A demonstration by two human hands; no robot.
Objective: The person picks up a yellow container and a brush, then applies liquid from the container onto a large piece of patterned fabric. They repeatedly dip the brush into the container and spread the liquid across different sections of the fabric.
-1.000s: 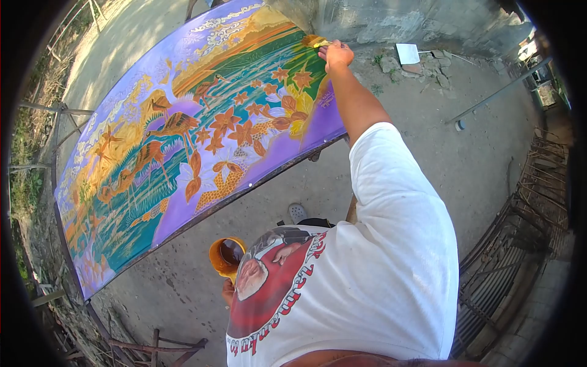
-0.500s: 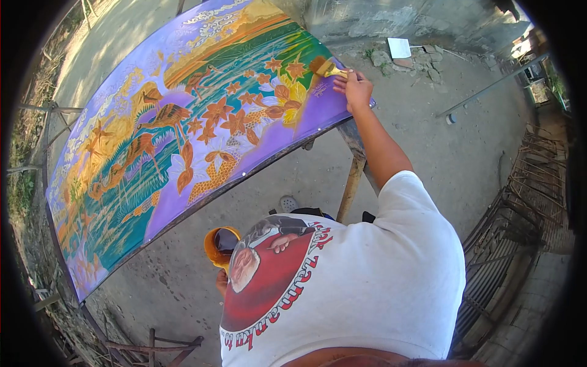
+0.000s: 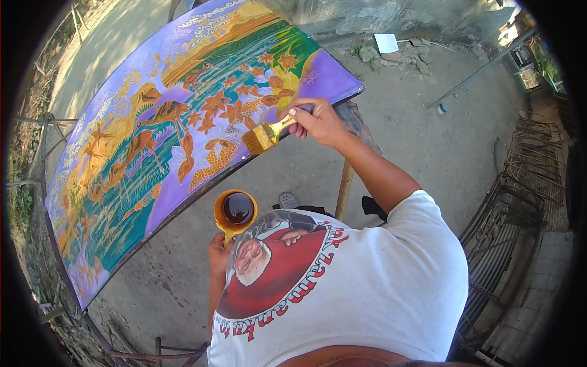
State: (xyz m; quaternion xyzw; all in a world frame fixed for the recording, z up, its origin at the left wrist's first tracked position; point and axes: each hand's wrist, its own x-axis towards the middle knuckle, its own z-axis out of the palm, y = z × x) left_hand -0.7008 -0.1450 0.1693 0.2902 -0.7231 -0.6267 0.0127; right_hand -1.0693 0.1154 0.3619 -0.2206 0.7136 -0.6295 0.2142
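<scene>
My right hand (image 3: 318,124) is closed on the handle of a wide brush (image 3: 264,137), whose brown bristles point left, over the lower edge of a painted cloth (image 3: 171,196). Whether the bristles touch the cloth I cannot tell. Purple, teal, orange and gold cover the cloth, with birds, flowers and leaves, and it is stretched on a frame. Below its near edge, my left hand (image 3: 219,249) grips the handle of a yellow dipper (image 3: 220,214) holding dark liquid.
A wooden leg (image 3: 344,189) stands under the cloth's right end. Farther back, a white sheet (image 3: 386,43) lies near rubble by the wall. A metal pole (image 3: 483,68) slants at the right, beyond which are stacked rods (image 3: 520,177). A grey shoe (image 3: 288,200) shows below.
My right hand and the brush have moved left and down from the cloth's right end. My left hand has raised the dipper slightly and to the right, so more of its liquid shows.
</scene>
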